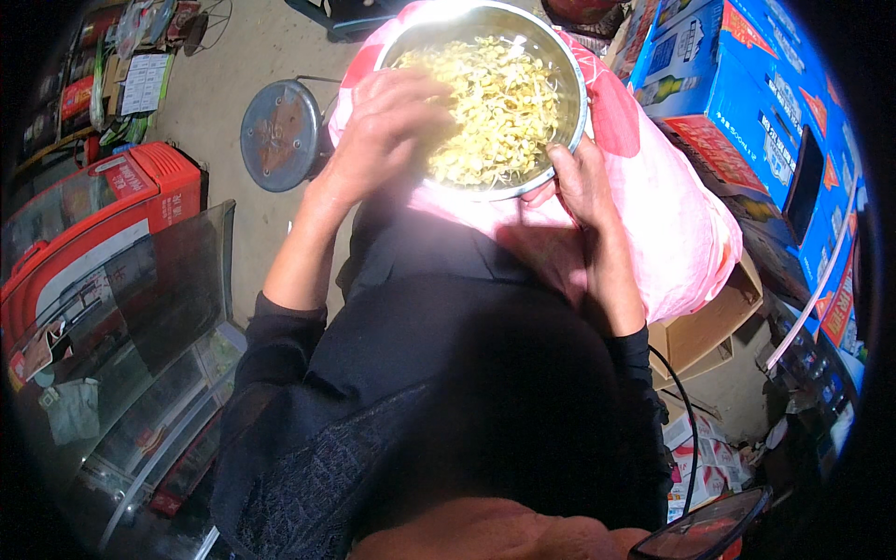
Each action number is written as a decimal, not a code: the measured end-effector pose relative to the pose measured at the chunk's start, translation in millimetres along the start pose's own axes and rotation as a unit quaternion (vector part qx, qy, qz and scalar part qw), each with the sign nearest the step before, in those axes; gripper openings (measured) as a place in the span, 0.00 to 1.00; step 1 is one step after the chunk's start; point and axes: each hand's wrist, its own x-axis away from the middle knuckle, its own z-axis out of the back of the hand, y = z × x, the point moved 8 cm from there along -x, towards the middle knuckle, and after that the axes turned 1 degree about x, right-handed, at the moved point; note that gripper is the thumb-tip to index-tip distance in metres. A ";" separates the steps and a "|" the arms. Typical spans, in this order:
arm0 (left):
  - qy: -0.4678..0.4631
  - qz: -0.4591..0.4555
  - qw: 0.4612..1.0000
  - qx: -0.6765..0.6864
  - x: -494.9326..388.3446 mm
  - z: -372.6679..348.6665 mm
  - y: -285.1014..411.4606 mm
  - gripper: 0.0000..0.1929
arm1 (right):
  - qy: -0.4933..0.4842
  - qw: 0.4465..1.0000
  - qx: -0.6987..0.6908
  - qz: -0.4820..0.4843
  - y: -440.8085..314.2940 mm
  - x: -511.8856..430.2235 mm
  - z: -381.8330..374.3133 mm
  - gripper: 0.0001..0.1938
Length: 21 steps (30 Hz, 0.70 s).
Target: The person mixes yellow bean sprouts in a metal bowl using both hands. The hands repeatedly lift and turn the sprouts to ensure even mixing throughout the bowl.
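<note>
A round metal bowl [582, 91] rests tilted on a pink cloth [672, 238] in front of me. Yellow bean sprouts [490, 112] fill much of it, with what looks like water around them. My right hand [577, 175] grips the bowl's near right rim, thumb on the inside edge and fingers below. Over the bowl's left side is my left hand [392, 126], blurred by motion, its fingertips at the sprouts. Whether those fingers hold any sprouts is hidden by the blur and glare.
Left of the bowl stands a round stool [281, 135] with a worn metal seat. Blue drink cartons [763, 105] are stacked at the right, a dark phone [805, 185] on them. A red cooler [168, 185] and glass panels stand left; an open cardboard box [707, 322] lies lower right.
</note>
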 end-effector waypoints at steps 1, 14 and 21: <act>0.004 0.008 1.000 0.028 -3.9 -1.9 2.6 0.23 | -0.001 1.000 -0.004 0.012 -3.6 0.8 -1.3 0.22; 0.014 -0.072 0.997 -0.017 -6.2 1.5 19.1 0.08 | -0.008 0.999 -0.044 0.008 -13.8 4.2 -7.6 0.22; 0.062 -0.061 0.996 -0.034 -16.1 9.0 7.4 0.09 | 0.005 1.000 -0.023 0.001 -6.7 0.3 -4.0 0.22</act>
